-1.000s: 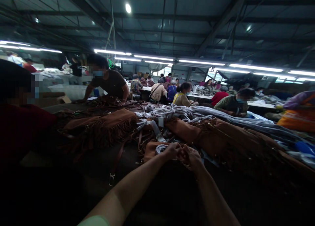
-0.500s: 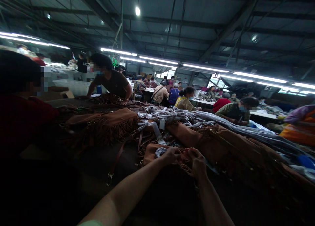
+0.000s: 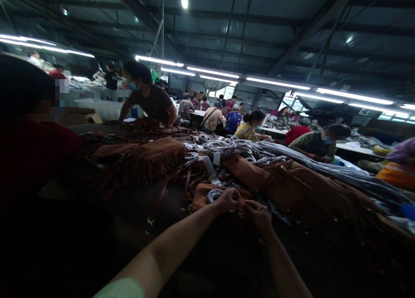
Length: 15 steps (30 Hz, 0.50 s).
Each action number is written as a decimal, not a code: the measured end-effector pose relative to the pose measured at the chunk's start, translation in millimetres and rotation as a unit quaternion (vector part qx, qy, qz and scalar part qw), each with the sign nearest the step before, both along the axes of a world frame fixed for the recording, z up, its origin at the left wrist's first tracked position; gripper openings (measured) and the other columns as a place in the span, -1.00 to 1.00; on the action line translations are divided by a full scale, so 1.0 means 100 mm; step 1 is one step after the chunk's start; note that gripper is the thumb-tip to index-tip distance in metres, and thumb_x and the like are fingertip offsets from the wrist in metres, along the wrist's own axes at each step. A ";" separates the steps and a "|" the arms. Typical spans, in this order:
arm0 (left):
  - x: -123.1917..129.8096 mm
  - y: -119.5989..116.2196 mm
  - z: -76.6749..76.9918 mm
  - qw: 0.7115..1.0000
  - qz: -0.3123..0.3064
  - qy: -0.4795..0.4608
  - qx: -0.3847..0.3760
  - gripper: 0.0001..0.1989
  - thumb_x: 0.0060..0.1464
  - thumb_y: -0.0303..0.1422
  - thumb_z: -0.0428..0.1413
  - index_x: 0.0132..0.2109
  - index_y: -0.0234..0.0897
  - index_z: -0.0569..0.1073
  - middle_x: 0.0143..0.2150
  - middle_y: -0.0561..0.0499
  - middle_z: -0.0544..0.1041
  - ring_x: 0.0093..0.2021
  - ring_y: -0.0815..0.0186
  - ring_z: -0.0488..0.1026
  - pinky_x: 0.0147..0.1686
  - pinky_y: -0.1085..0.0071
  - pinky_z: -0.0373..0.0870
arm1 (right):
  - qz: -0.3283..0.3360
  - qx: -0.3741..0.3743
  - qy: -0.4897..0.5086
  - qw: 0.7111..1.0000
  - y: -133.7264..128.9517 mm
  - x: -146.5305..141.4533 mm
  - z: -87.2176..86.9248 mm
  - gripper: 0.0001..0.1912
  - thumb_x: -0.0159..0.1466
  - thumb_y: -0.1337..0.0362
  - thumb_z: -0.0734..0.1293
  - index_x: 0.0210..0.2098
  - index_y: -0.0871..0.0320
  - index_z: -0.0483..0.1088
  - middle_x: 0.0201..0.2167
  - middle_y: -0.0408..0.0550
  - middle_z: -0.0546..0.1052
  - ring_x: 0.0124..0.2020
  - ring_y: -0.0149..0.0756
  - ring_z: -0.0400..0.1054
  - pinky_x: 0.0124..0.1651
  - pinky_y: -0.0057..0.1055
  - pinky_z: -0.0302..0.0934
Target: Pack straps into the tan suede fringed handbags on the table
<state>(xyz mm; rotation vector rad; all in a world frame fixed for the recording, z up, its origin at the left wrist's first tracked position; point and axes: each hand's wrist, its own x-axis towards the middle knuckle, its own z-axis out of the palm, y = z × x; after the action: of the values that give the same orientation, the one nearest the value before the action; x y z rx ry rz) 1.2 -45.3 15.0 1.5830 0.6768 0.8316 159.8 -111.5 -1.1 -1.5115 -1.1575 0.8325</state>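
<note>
Both hands meet over the right end of a small brown bag on the dark table. My left hand is closed, fingertips pinched together. Close beside it, my right hand is closed too, thumb and fingers pressed together. What lies between the fingertips is too small and dark to make out. A coil of grey wrapped strap rests on the bag, just left of my left hand. A brown strap with a metal clasp hangs down to the left.
Fringed brown bags lie at the left and a long heap of brown bags at the right. Grey wrapped straps run behind them. A person in a dark shirt leans over the far side; another in red is close at left.
The fingertips of my two hands have come closer together, and my right hand has turned flatter over the bag. The whole view has shifted slightly.
</note>
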 end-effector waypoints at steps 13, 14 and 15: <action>-0.05 -0.01 0.06 1.000 0.010 0.010 0.016 -0.73 -0.30 -0.47 0.25 -0.34 -0.39 0.40 -0.49 0.10 0.39 -0.51 0.46 0.30 -0.53 0.57 0.21 | 0.005 0.001 0.036 0.999 -0.02 -0.03 -0.02 -0.49 -0.12 0.00 0.48 -0.27 0.24 0.53 -0.45 -0.01 0.57 -0.46 -0.19 0.45 -0.44 -0.40 0.33; -0.05 0.00 0.05 1.000 0.010 0.013 0.013 -0.73 -0.30 -0.48 0.25 -0.35 -0.39 0.40 -0.49 0.10 0.39 -0.52 0.46 0.30 -0.53 0.57 0.20 | 0.004 0.000 0.031 1.000 -0.03 -0.03 0.00 -0.50 -0.12 0.00 0.48 -0.29 0.23 0.53 -0.46 -0.02 0.58 -0.46 -0.19 0.45 -0.44 -0.40 0.33; -0.04 0.00 0.04 1.000 0.009 0.017 0.011 -0.73 -0.31 -0.49 0.25 -0.36 -0.39 0.40 -0.49 0.10 0.39 -0.52 0.47 0.29 -0.54 0.57 0.20 | 0.004 0.000 0.027 1.000 -0.03 -0.04 0.01 -0.51 -0.12 0.00 0.48 -0.31 0.23 0.54 -0.46 -0.02 0.58 -0.46 -0.19 0.45 -0.44 -0.40 0.33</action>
<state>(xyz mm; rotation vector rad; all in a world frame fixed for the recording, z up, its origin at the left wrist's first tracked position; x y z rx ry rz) -3.0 -44.8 19.2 1.6151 0.7101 0.8298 155.9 -114.8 -0.1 -1.4773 -1.1241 0.8743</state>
